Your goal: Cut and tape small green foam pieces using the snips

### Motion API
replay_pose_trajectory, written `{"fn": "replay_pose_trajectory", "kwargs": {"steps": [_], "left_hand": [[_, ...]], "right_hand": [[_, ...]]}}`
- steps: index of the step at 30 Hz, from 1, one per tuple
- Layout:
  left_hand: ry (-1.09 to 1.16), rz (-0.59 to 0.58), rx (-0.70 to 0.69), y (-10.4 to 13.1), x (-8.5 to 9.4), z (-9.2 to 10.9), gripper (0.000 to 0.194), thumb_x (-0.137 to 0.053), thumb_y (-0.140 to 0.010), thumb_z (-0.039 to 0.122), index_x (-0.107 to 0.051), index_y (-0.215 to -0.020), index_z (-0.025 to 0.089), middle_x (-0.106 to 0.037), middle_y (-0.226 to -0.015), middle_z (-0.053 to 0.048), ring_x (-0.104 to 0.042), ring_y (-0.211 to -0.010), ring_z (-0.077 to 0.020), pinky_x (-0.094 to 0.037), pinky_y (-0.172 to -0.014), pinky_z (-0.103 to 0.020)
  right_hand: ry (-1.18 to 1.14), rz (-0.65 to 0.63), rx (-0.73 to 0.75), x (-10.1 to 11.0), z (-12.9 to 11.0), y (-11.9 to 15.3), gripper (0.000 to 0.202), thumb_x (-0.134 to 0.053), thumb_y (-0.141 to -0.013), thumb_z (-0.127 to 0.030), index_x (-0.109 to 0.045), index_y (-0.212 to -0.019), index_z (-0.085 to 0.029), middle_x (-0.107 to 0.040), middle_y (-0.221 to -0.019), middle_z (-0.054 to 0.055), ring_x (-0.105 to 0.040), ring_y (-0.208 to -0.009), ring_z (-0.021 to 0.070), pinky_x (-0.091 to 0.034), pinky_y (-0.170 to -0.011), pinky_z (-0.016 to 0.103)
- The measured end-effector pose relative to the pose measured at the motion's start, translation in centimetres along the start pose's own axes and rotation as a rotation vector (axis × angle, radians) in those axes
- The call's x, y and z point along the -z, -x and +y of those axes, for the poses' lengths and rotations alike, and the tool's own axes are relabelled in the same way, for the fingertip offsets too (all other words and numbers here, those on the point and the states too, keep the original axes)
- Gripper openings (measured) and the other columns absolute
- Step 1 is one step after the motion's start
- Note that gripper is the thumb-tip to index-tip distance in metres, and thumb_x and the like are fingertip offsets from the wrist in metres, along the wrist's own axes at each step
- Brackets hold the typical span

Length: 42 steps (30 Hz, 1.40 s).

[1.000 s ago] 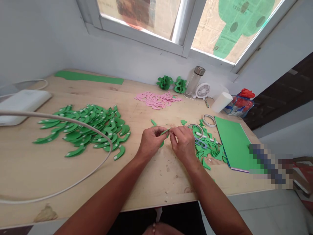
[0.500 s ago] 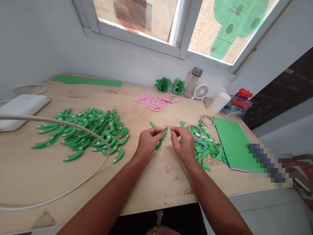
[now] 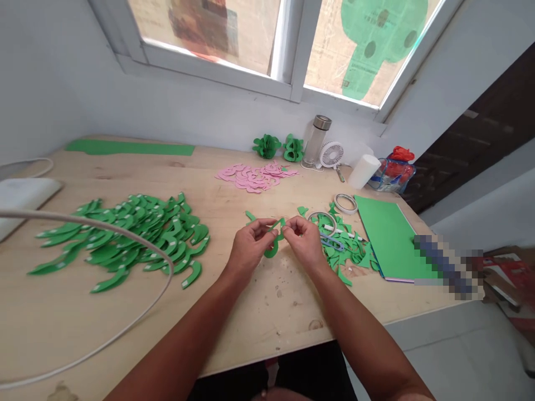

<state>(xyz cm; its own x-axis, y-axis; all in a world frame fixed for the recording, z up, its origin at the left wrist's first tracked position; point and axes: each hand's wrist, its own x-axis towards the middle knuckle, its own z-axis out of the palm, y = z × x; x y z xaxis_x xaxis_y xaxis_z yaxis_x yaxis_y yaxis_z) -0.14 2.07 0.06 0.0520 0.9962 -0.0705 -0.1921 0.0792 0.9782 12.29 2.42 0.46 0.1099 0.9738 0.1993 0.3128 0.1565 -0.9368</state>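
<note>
A small, looped strip of green paper lies between the two bare hands, nearer the person than the loose, flat heap of pink paper cut-outs and slightly right of the heap's middle. From the left hand the strip is to the right; from the right hand it is to the left. Neither hand is clearly nearer, since both touch it. The left hand is clamped on the strip's left side, thumb against bent fingers. The right hand has its thumb and forefinger pinched on the strip's upper right edge; whether a bit of tape is caught there too is too small to tell.

The strip's long axis seems to run from its upper end, the one toward the pink heap, down to a rounded lobe away from it, below the left thumb. The fingers hide part of its length, so the exact slant cannot be told.

Left of the pink heap and nearer the person, a broad pile of curved green paper pieces with small white patches spreads over the pale wooden counter. Right of the heap, also nearer the person, lie jagged green paper scraps, just beyond the right hand, and then a flat, green rectangular sheet
</note>
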Motion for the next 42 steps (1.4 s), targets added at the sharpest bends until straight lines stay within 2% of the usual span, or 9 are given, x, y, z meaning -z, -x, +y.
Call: {"fn": "replay_pose_trajectory", "kwargs": {"steps": [6, 9, 17, 22, 26, 31, 34, 37, 42], "left_hand": [[-0.076, -0.113, 0.159, 0.1, 0.2, 0.5, 0.025, -0.069, -0.058, 0.032, -0.063, -0.073, 0.013, -0.055, -0.05, 0.002, -0.049, -0.046, -0.0108, -0.039, -0.047, -0.023], [-0.062, -0.14, 0.177, 0.0, 0.2, 0.5, 0.024, -0.07, -0.057, 0.034, -0.059, -0.063, 0.014, -0.055, -0.048, 0.001, -0.049, -0.045, -0.011, -0.039, -0.046, -0.023], [0.021, -0.087, 0.169, 0.3, -0.2, 0.4, 0.024, -0.07, -0.058, 0.032, -0.06, -0.069, 0.014, -0.054, -0.05, 0.002, -0.055, -0.05, -0.0134, -0.043, -0.052, -0.026], [0.04, -0.068, 0.165, 0.5, -0.3, 0.3, 0.025, -0.064, -0.063, 0.027, -0.06, -0.082, 0.012, -0.062, -0.056, -0.001, -0.058, -0.051, -0.0146, -0.044, -0.054, -0.028], [0.069, -0.079, 0.177, 0.6, -0.1, 0.1, 0.036, -0.062, -0.064, 0.026, -0.058, -0.096, 0.012, -0.065, -0.061, -0.002, -0.059, -0.052, -0.0141, -0.046, -0.057, -0.028], [0.067, -0.085, 0.171, 0.4, -0.2, -0.4, 0.04, -0.061, -0.063, 0.027, -0.055, -0.099, 0.013, -0.066, -0.068, -0.003, -0.061, -0.054, -0.0148, -0.047, -0.056, -0.029], [-0.042, -0.093, 0.125, 0.1, -0.2, -0.7, 0.034, -0.058, -0.064, 0.027, -0.055, -0.095, 0.014, -0.065, -0.066, -0.003, -0.059, -0.051, -0.015, -0.043, -0.049, -0.027], [-0.309, -0.102, -0.004, 0.0, -0.1, -1.0, 0.024, -0.052, -0.067, 0.026, -0.058, -0.089, 0.017, -0.061, -0.058, 0.0, -0.056, -0.049, -0.0156, -0.039, -0.047, -0.025], [-1.013, -0.099, -0.283, 0.6, -0.3, -1.1, 0.019, -0.049, -0.072, 0.026, -0.064, -0.083, 0.023, -0.062, -0.06, -0.001, -0.059, -0.061, -0.0205, -0.033, -0.053, -0.027]], "right_hand": [[-0.05, 0.012, -0.02, 0.0, 0.4, -0.1, 0.013, -0.053, -0.067, -0.026, -0.052, -0.057, -0.018, -0.044, -0.05, -0.006, -0.038, -0.047, 0.0078, -0.031, -0.047, 0.02], [-0.067, 0.008, -0.015, 0.2, 0.5, -0.3, 0.014, -0.054, -0.069, -0.028, -0.056, -0.061, -0.017, -0.047, -0.053, -0.006, -0.041, -0.05, 0.0083, -0.033, -0.049, 0.02], [-0.181, 0.332, 0.022, 3.6, 0.1, -2.0, 0.016, -0.053, -0.071, -0.03, -0.06, -0.073, -0.017, -0.057, -0.064, -0.002, -0.051, -0.06, 0.0118, -0.04, -0.057, 0.023], [-0.17, 0.421, 0.032, 6.3, -0.6, -2.4, 0.017, -0.054, -0.069, -0.028, -0.061, -0.078, -0.015, -0.06, -0.069, 0.001, -0.055, -0.065, 0.0134, -0.043, -0.061, 0.024], [0.073, 0.298, 0.061, 8.4, -1.0, -2.0, 0.017, -0.055, -0.071, -0.028, -0.063, -0.079, -0.015, -0.063, -0.071, 0.001, -0.056, -0.065, 0.014, -0.043, -0.063, 0.025], [0.684, 0.04, 0.032, 10.0, -0.3, -0.5, 0.012, -0.056, -0.074, -0.024, -0.065, -0.08, -0.019, -0.066, -0.074, 0.002, -0.057, -0.068, 0.0164, -0.04, -0.065, 0.028], [0.981, -0.051, 0.017, 10.1, 0.6, 0.5, 0.015, -0.057, -0.076, -0.024, -0.065, -0.088, -0.02, -0.067, -0.087, 0.006, -0.058, -0.084, 0.0214, -0.039, -0.071, 0.03], [1.157, -0.083, 0.033, 10.0, 1.2, 1.1, 0.018, -0.055, -0.08, -0.025, -0.064, -0.095, -0.021, -0.065, -0.095, 0.009, -0.054, -0.095, 0.0244, -0.036, -0.078, 0.032], [1.241, -0.129, 0.019, 9.4, 1.3, 1.1, 0.015, -0.057, -0.079, -0.026, -0.064, -0.091, -0.02, -0.064, -0.095, 0.011, -0.051, -0.096, 0.0264, -0.034, -0.079, 0.034]]}}
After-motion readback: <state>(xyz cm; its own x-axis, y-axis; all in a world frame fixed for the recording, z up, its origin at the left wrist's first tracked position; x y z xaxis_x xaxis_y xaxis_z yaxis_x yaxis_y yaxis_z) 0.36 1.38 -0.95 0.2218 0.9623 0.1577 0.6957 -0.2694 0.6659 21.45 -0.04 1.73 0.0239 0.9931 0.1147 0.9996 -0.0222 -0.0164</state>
